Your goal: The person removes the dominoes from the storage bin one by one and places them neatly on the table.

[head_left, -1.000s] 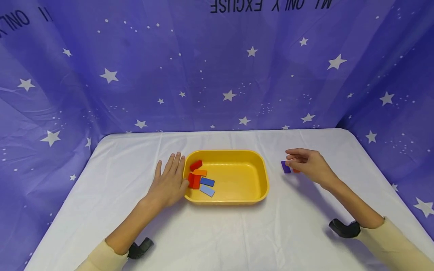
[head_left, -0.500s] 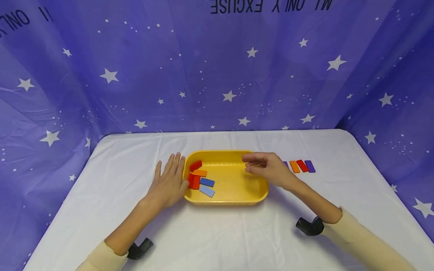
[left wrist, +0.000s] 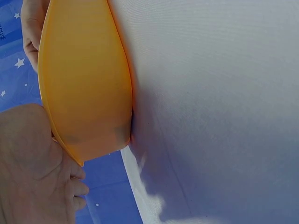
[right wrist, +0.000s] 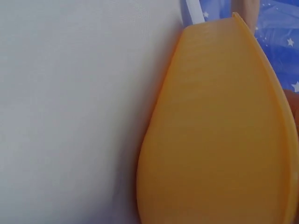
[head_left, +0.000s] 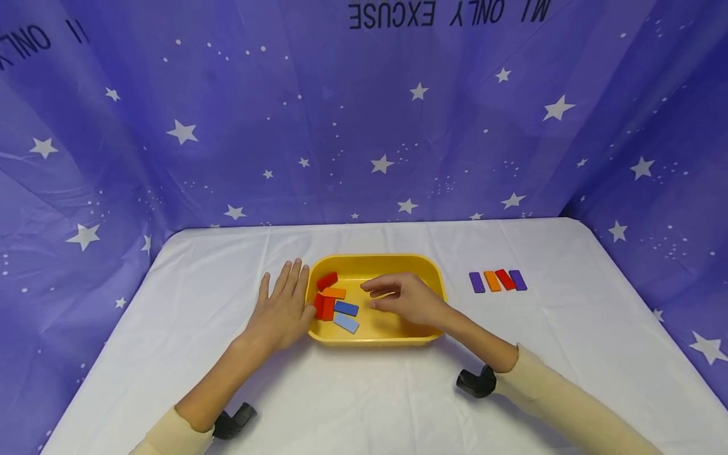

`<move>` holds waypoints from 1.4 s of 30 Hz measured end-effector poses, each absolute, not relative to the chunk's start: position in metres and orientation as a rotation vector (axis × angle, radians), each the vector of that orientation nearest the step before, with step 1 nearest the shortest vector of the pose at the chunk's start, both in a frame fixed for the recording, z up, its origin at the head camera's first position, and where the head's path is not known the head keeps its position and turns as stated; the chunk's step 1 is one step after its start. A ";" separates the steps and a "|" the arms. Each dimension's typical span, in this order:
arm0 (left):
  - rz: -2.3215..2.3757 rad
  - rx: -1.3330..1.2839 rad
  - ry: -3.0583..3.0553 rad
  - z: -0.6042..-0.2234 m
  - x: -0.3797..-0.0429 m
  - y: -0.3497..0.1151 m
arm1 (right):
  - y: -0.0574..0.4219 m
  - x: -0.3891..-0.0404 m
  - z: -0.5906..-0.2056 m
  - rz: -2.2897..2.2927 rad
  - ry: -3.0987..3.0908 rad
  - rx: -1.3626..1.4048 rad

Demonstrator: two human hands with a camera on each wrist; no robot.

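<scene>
A yellow plastic tray (head_left: 375, 341) sits mid-table. In its left end lie several small flat tiles: a dark red tile (head_left: 327, 282), an orange tile (head_left: 333, 293), red ones by the left wall, a blue tile (head_left: 346, 308) and a light blue tile (head_left: 346, 323). My left hand (head_left: 280, 319) rests against the tray's left side, fingers straight, thumb at the rim. Over the tray's middle hovers my right hand (head_left: 406, 298), fingers loosely bent with nothing seen between them, right of the blue tile. The left wrist view shows the tray's outer wall (left wrist: 88, 70) beside the left palm.
Right of the tray, a purple tile (head_left: 477, 282), an orange tile (head_left: 492, 281), a red tile (head_left: 505, 279) and another purple tile (head_left: 518, 280) lie in a row. A white cloth (head_left: 364, 404) covers the table. Behind hangs a purple starry curtain (head_left: 341, 126).
My right hand has let go at the row of tiles and moved left over the tray, leaving the row uncovered. The left hand stays at the tray's left side.
</scene>
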State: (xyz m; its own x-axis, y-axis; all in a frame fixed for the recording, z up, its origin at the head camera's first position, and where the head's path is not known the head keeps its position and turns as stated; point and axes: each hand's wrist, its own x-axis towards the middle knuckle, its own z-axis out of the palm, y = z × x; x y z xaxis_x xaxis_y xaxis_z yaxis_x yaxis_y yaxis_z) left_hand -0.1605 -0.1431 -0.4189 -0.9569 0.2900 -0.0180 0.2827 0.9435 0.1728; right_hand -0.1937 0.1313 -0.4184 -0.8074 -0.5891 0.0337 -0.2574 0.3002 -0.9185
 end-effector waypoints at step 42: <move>0.235 0.444 3.044 -0.421 -0.161 -0.143 | 0.088 -0.217 -0.438 -1.139 2.417 -0.807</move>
